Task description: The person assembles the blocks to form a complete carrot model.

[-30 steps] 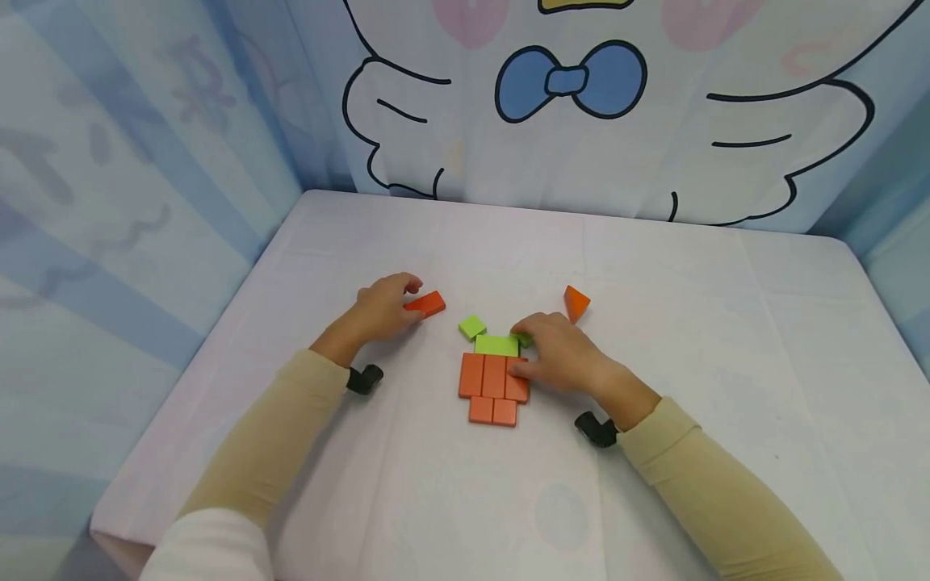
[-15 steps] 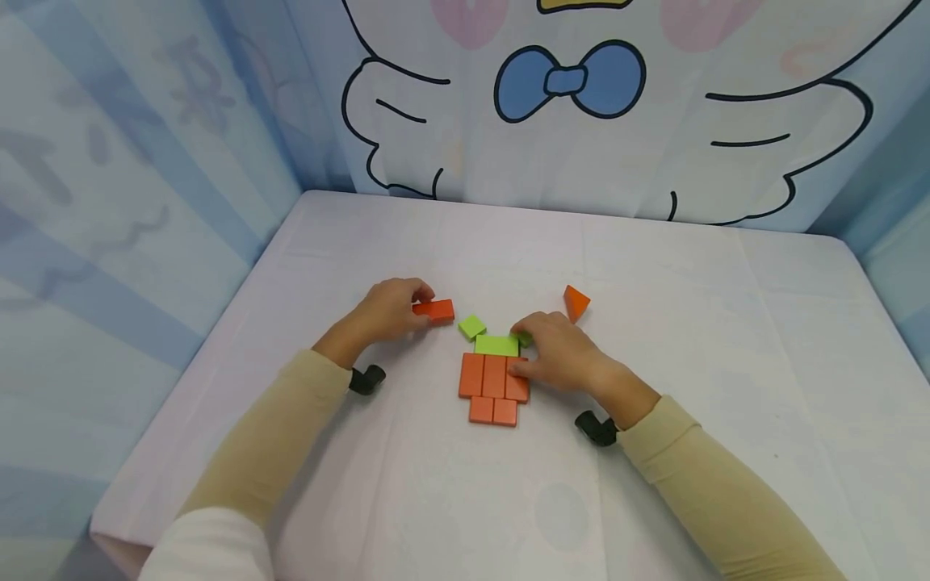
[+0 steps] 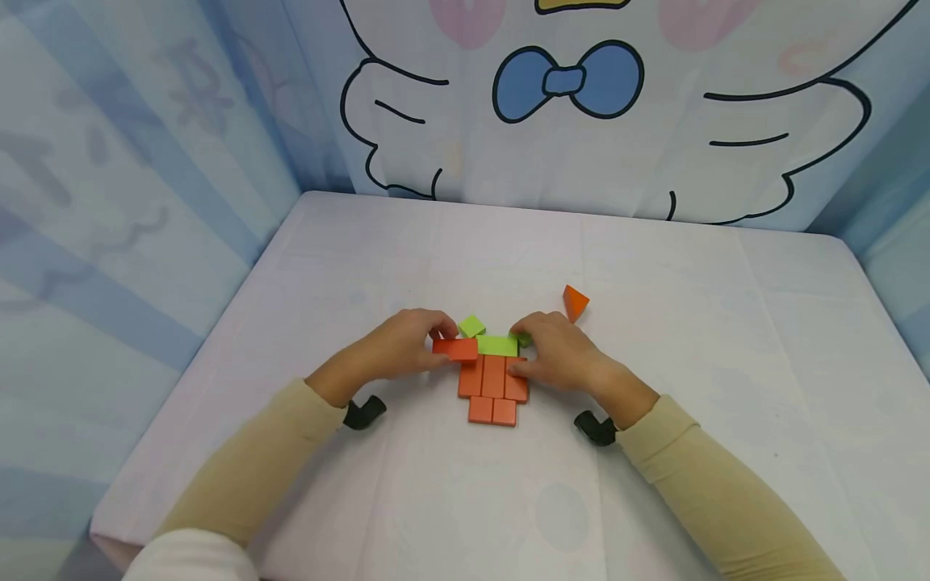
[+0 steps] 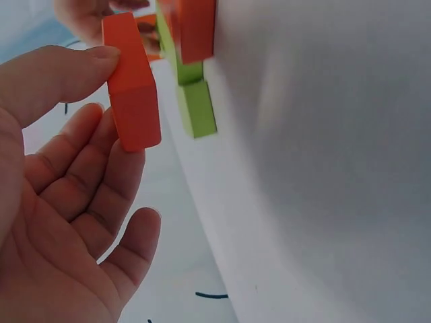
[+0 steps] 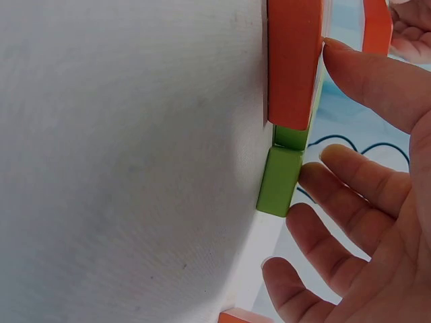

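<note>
My left hand [image 3: 400, 347] pinches an orange-red rectangular block [image 3: 455, 349] between thumb and fingers. In the left wrist view that block [image 4: 131, 81] shows raised off the tabletop; from the head it overlaps the left end of a long green block [image 3: 498, 345]. Below lie several orange blocks [image 3: 493, 378] in a flat, two-row arrangement. My right hand [image 3: 559, 351] rests at the right side, its thumb at an orange block's edge [image 5: 294, 64] and fingertips against a small green block [image 5: 279, 182]. Another small green block [image 3: 472, 326] sits tilted at the upper left.
An orange triangular block [image 3: 575, 303] lies beyond my right hand. A white cloth covers the table [image 3: 697, 323], whose far edge meets a printed curtain [image 3: 567, 161]. Black wrist cameras [image 3: 596, 428] stick out beneath each wrist.
My left hand has carried the orange-red block right and nearer, from beyond the left of the group to the long green block's left end. My right hand has stayed in place.
</note>
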Demonstrator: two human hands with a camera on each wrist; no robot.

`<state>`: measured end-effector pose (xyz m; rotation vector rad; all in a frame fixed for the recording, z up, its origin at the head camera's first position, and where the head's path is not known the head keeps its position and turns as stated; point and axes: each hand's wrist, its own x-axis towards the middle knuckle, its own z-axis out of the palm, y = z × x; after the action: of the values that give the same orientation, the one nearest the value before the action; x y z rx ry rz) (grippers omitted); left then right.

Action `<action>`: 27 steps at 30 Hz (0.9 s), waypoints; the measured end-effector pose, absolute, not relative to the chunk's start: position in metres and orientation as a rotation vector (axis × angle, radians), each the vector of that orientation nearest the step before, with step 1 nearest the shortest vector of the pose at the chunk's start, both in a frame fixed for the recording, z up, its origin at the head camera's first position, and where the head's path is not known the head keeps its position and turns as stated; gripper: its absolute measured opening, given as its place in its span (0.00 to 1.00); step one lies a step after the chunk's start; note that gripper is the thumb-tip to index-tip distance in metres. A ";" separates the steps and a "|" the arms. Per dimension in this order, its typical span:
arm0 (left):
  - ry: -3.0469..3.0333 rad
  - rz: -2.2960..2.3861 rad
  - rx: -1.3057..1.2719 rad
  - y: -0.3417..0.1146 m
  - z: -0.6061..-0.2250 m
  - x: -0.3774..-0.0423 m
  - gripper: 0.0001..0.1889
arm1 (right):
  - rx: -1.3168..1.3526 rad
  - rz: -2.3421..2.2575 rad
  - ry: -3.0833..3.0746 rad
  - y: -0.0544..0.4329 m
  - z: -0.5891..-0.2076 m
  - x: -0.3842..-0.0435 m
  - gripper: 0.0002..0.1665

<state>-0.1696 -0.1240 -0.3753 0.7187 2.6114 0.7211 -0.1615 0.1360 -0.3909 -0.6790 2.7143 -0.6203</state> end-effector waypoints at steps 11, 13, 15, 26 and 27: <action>2.545 0.700 0.864 -0.111 -0.376 -0.141 0.16 | -0.671 -0.635 2.712 0.137 -0.390 -0.161 0.33; 2.535 0.697 0.901 -0.108 -0.376 -0.136 0.16 | -0.672 -0.634 2.715 0.137 -0.390 -0.161 0.33; 2.528 0.694 0.933 -0.105 -0.377 -0.130 0.15 | -0.672 -0.633 2.715 0.137 -0.390 -0.161 0.33; 2.503 0.670 1.033 -0.095 -0.383 -0.111 0.16 | -0.693 -0.615 2.726 0.136 -0.390 -0.161 0.33; 2.503 0.668 1.039 -0.094 -0.383 -0.111 0.16 | -0.693 -0.615 2.725 0.136 -0.390 -0.161 0.33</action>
<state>-0.1106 -0.0939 -0.3832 1.0391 2.5028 0.6677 -0.1612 0.1362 -0.3895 -0.6927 2.7255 -0.6150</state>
